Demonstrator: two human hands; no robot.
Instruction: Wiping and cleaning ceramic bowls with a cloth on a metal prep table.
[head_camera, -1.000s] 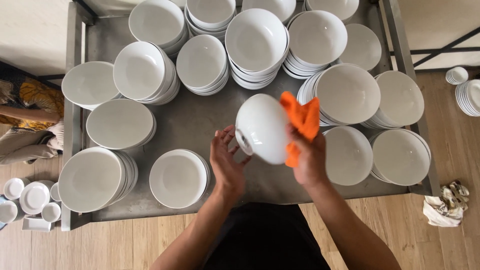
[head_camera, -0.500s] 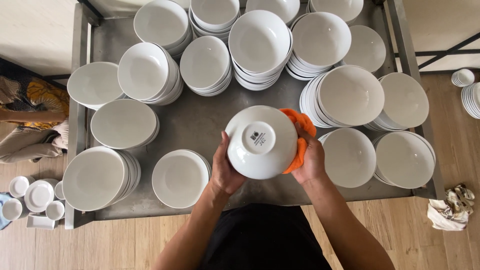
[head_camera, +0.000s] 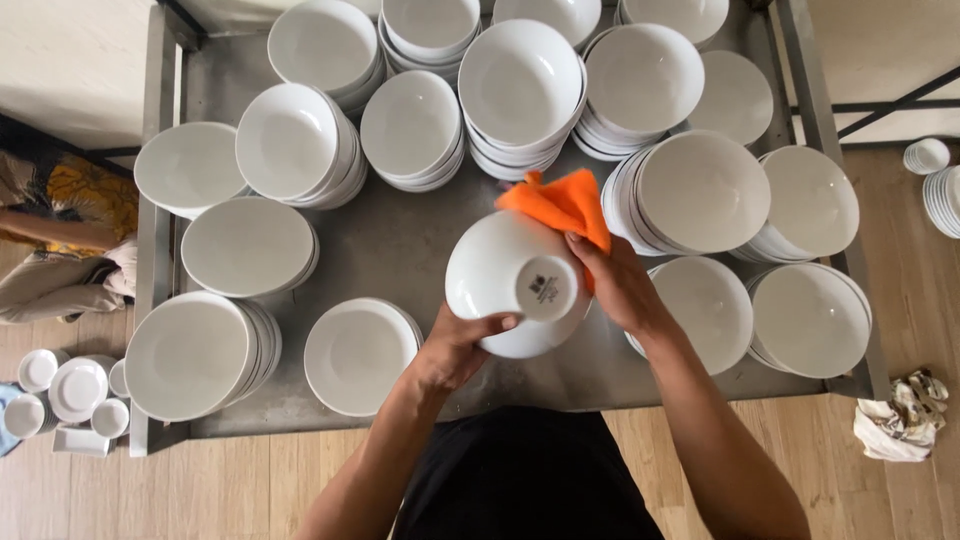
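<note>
A white bowl (head_camera: 505, 275) is held upside down above a grey metal table (head_camera: 400, 245), its foot ring facing me. My left hand (head_camera: 455, 348) grips the bowl's near rim from below. My right hand (head_camera: 612, 285) presses an orange cloth (head_camera: 560, 205) against the bowl's far right side. Stacks of white bowls (head_camera: 520, 85) and plates (head_camera: 700, 195) crowd the table all around the hands.
More white stacks stand left (head_camera: 195, 355) and front (head_camera: 358, 352). Small white dishes (head_camera: 60, 390) sit on the wooden floor at left, others at far right (head_camera: 940, 180). A crumpled rag (head_camera: 905, 420) lies on the floor right. A person's arm (head_camera: 50, 230) shows at left.
The bowl has tilted and turned in my hands, its base now facing me more to the right. The orange cloth has slid from the right side up to the bowl's far edge.
</note>
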